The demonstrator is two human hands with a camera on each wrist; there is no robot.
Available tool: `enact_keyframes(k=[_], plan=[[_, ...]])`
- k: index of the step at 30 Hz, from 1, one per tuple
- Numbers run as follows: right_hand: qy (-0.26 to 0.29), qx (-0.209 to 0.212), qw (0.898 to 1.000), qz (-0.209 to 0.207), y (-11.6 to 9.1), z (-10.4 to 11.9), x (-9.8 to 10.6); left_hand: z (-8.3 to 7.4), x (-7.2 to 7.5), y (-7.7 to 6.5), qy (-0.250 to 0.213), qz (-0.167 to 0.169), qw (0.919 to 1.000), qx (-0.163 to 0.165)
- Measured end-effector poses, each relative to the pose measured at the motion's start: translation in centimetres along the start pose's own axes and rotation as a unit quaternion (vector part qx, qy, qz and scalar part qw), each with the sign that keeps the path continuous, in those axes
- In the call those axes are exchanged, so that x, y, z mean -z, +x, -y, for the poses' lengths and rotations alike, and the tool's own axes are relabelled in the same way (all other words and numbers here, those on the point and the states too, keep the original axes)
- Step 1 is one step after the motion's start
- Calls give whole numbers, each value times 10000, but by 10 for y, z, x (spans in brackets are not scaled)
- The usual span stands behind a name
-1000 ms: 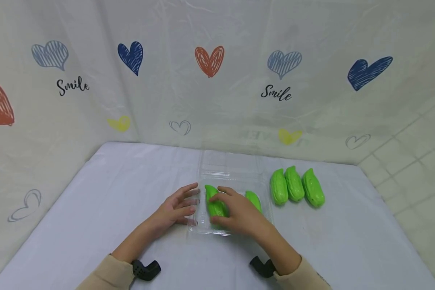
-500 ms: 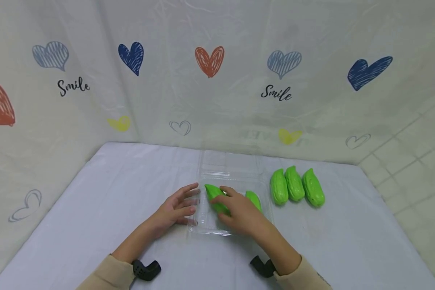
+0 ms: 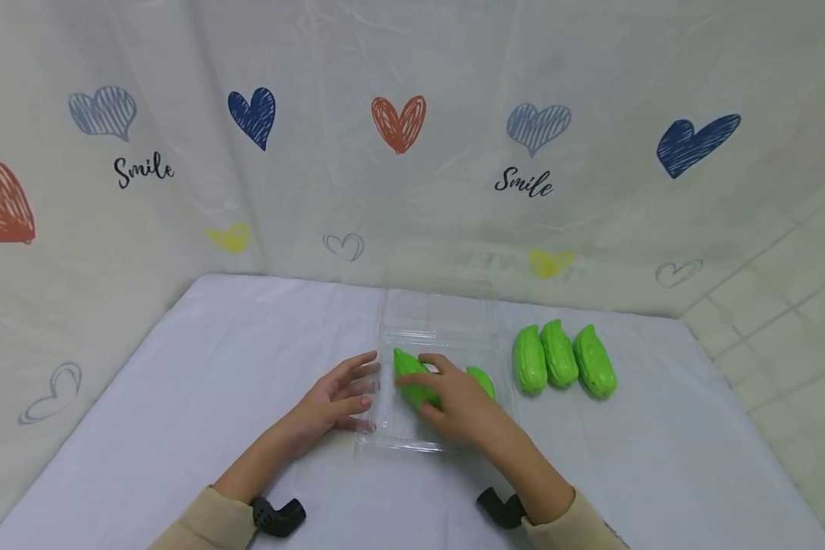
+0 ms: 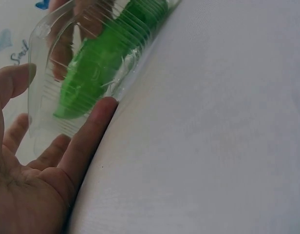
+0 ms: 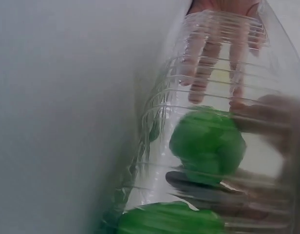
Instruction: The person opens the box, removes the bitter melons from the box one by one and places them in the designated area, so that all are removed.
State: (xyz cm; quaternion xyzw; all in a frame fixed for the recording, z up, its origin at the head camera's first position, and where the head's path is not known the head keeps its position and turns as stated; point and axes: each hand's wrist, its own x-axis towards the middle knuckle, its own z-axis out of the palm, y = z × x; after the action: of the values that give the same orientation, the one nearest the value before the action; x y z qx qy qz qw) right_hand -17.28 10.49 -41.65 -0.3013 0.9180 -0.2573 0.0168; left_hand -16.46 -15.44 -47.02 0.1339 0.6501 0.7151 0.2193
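Note:
A clear plastic clamshell box (image 3: pixel 399 435) lies on the white cloth with its lid laid back. My right hand (image 3: pixel 464 405) reaches into it, thumb and fingers around a glossy green pod-shaped piece (image 3: pixel 409 368) with a pointed tip. That piece lies slanted, its tip toward the back left, its other end hidden by the hand. A second green piece (image 3: pixel 481 379) is in the right side of the box, partly behind the right hand. My left hand (image 3: pixel 333 397) rests beside the box's left wall, fingers extended; in the left wrist view, the fingertips (image 4: pixel 105 108) are right at the clear wall.
Three similar green pieces (image 3: pixel 560 355) lie side by side on the cloth, right of the box. The transparent lid (image 3: pixel 436 309) extends toward the back. Behind the table (image 3: pixel 247 328) hangs a pale curtain (image 3: pixel 454 153) printed with hearts.
The green piece under my right hand has turned from nearly upright in view to slanted, its near end swinging right with the thumb. My left hand has stayed at the box's side.

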Motion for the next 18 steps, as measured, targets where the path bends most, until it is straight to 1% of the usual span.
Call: enact_keyframes(k=[2, 4, 8, 12, 14, 18], plan=[[44, 23, 9999, 159, 0, 0, -1, 0, 0, 0, 3, -4, 10000, 6], [8, 59, 9998, 199, 0, 0, -2, 0, -1, 0, 17, -13, 10000, 4], [-191, 86, 9998, 61, 0, -1, -2, -1, -1, -1, 5, -7, 10000, -11], [-388, -98, 9992, 8, 0, -1, -1, -1, -2, -1, 19, -19, 10000, -1], [-395, -171, 9991, 12, 0, -1, 0, -1, -2, -1, 41, -24, 10000, 26], [-327, -162, 9992, -141, -2, -2, 3, 0, -2, -1, 68, -40, 10000, 46]])
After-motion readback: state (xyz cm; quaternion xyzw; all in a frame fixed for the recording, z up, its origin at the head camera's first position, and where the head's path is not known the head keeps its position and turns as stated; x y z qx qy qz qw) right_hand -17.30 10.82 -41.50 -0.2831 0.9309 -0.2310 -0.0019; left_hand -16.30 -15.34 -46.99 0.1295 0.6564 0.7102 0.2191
